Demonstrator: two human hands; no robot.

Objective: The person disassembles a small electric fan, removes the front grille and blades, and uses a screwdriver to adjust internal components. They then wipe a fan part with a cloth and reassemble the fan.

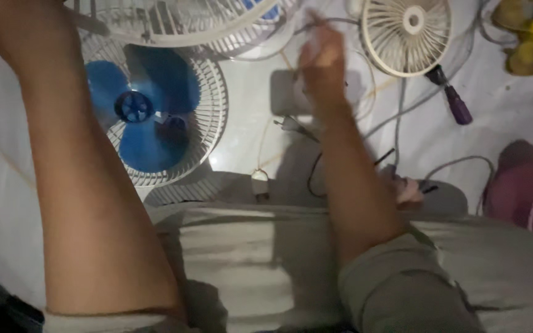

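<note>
Head view, dim light. Our right hand point(322, 52) is raised over the white floor point(248, 123), blurred; the fingers look drawn together around a thin grey wire point(316, 24) that loops off its top, though we cannot tell the grip for certain. Our left hand is out of frame; only the left forearm point(87, 185) shows, rising toward the upper left corner.

Just beyond the right hand, up and to its right, lies a small cream fan grille point(407, 34) with a round hub. A purple-handled screwdriver point(454, 102) rests to the right of the hand, its tip near that grille's lower edge. Left of the hand, well apart, sits a blue-bladed fan point(149, 114) inside its white wire guard, between our two arms. Below the hand, beside the wrist, a plug point(288, 123) and loose cables point(402, 111) trail across the floor. Far right: a pink bundle point(525, 185); above it, yellow objects point(532, 37), blurred.
</note>
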